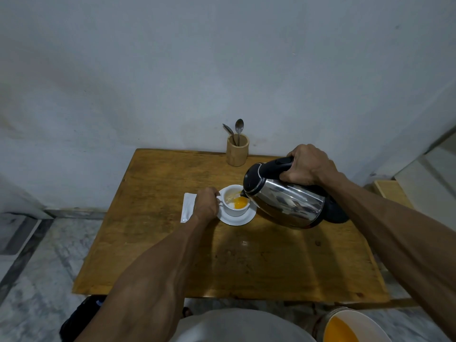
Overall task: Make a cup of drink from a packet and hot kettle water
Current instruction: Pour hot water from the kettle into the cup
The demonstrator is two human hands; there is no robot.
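1. Right hand (306, 166) wrapped around the black handle of the steel kettle (286, 202), fingers curled tight together; kettle tipped, spout over the cup rim.
2. White cup (234, 202) sits on a white saucer (243, 219) near the middle of the wooden table (172, 255); orange liquid and pale powder visible inside.
3. Left hand (206, 204) at the cup's handle side, fingers bent and pinching the handle; exact finger placement cannot be told.
4. White packet (187, 207) lies flat just left of the saucer, partly under the left hand.
5. Wooden holder (237, 153) with two spoons (238, 129) stands at the table's far edge; bucket (345, 327) of orange liquid on the floor, lower right.
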